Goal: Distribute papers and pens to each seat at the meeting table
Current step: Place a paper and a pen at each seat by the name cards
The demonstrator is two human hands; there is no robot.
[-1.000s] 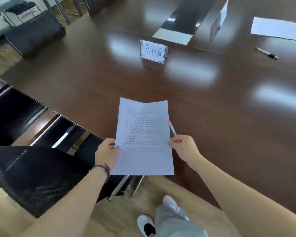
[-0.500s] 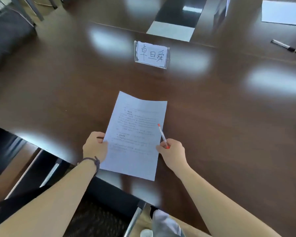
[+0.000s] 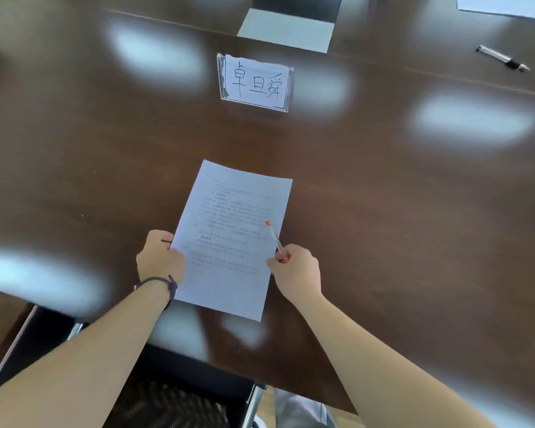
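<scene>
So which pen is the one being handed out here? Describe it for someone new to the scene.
On the dark table, find the printed sheet below the name card. The pen slants over its right edge, pinched by the right hand; red-tipped, unlike the silver pen far right.

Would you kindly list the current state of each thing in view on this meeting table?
printed paper: over the table's near edge, gripped at both sides
orange-capped pen: pinched in right hand, lying across the paper
left hand: grips paper's left edge
name card: upright
silver pen: lying on table, untouched
far paper: flat
</scene>
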